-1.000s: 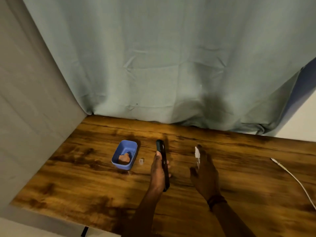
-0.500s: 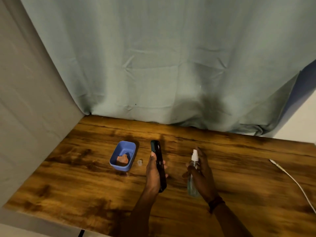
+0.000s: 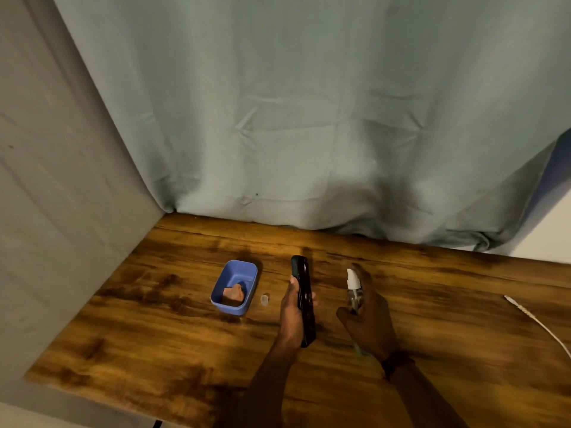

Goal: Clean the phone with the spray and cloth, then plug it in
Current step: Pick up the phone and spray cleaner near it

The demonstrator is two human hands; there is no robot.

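My left hand holds a black phone on edge above the wooden table, its face turned toward the right. My right hand grips a small clear spray bottle with a white nozzle, upright, the nozzle facing the phone a short gap away. An orange cloth lies crumpled inside a blue plastic box left of the phone. A white charging cable lies on the table at the far right.
A small clear cap stands on the table between the blue box and my left hand. A grey-green curtain hangs behind the table and a grey panel closes the left side.
My right hand has closed around the spray bottle, lifted it off the table and brought it upright beside the phone. My left hand keeps the phone in about the same place.
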